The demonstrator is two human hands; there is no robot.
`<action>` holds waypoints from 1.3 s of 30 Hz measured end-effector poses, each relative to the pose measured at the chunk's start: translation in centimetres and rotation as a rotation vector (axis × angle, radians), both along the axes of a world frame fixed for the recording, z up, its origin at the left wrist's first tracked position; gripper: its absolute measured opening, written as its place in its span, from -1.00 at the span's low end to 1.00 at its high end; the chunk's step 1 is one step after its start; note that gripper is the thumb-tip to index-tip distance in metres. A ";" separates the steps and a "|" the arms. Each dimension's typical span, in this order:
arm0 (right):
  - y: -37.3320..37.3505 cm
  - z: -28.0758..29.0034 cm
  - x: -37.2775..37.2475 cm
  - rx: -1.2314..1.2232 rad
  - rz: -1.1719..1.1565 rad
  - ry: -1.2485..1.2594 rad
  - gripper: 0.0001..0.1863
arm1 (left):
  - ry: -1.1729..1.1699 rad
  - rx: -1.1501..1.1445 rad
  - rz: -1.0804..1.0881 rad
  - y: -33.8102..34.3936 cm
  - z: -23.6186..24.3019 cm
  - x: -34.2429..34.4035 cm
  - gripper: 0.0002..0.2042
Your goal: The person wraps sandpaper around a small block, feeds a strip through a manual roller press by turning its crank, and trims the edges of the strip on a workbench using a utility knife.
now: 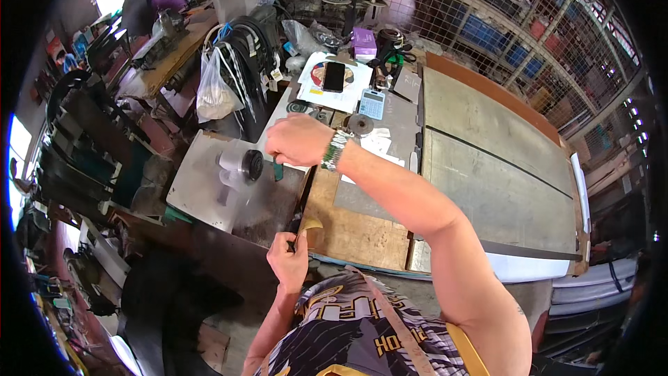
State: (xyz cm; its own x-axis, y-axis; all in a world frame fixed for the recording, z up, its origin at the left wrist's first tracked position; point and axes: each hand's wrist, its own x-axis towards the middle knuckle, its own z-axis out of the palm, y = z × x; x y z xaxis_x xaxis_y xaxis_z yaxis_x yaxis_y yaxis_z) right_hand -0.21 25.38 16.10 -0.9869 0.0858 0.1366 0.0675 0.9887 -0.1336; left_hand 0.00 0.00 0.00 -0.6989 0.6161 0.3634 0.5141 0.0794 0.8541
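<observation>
Clasping dark piece: closed left grip

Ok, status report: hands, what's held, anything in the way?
Left hand gripping a small dark thing, kind unclear. Right hand curled, contents hidden. Black-lidded container to its left, possibly crowding.

Left hand grips a dark item, kind unclear, near the wooden surface's near-left corner. Right hand, curled, is near a black-lidded container. Black phone lies on papers toward the far edge, near a calculator.
</observation>
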 end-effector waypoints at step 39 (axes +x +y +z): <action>0.1 3.8 0.3 -0.030 0.273 0.006 -0.88 | 0.063 0.072 0.204 1.4 0.1 2.2 -0.72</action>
